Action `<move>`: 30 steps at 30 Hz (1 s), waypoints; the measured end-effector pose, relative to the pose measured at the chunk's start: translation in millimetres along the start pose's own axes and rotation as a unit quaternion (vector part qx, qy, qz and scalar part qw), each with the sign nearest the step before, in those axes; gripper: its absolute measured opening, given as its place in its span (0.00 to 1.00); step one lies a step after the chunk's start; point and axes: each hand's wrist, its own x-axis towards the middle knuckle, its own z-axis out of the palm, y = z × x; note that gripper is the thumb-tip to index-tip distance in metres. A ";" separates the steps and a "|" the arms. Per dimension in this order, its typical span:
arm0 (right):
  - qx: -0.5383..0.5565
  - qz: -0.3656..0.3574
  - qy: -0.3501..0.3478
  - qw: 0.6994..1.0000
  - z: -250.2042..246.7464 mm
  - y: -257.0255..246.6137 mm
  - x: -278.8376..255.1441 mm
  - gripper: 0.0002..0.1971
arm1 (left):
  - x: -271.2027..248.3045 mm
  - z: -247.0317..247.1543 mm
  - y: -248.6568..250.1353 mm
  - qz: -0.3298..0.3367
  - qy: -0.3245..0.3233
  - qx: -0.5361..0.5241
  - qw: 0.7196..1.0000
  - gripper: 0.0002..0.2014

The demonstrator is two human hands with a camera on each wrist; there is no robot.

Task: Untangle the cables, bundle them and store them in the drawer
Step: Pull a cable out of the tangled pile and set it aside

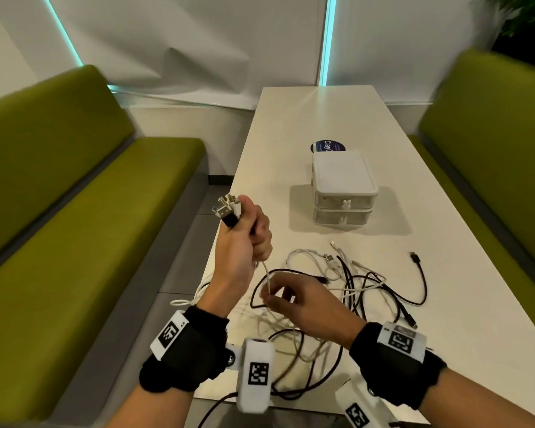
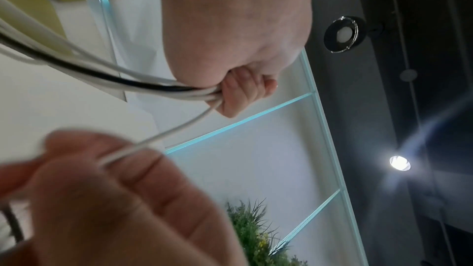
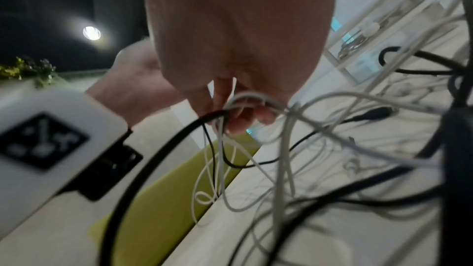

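Observation:
My left hand (image 1: pixel 254 231) is raised over the table's left edge and grips a bunch of white and black cable ends, with the plugs (image 1: pixel 227 210) sticking out above the fist. One white cable (image 1: pixel 267 278) drops from that fist to my right hand (image 1: pixel 272 297), which pinches it just above the table. The left wrist view shows the same fist (image 2: pixel 239 90) round several cables (image 2: pixel 128 81). In the right wrist view, my right hand (image 3: pixel 238 114) has white and black loops hanging from it. A loose tangle of cables (image 1: pixel 355 282) lies on the white table (image 1: pixel 445 319). The white two-drawer unit (image 1: pixel 342 193) stands behind it, both drawers closed.
Green benches run along the left (image 1: pixel 74 196) and right (image 1: pixel 491 134) of the table. A round blue sticker (image 1: pixel 326 146) lies behind the drawer unit. One black cable's plug (image 1: pixel 416 259) points away at the right. Some cable loops hang over the table's left edge (image 1: pixel 183 301).

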 end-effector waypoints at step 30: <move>-0.036 -0.035 0.251 0.967 -73.4 -4.6 -1.7 0.14 | -11.5 -2.4 -33.3 0.142 -0.058 0.451 0.879 0.08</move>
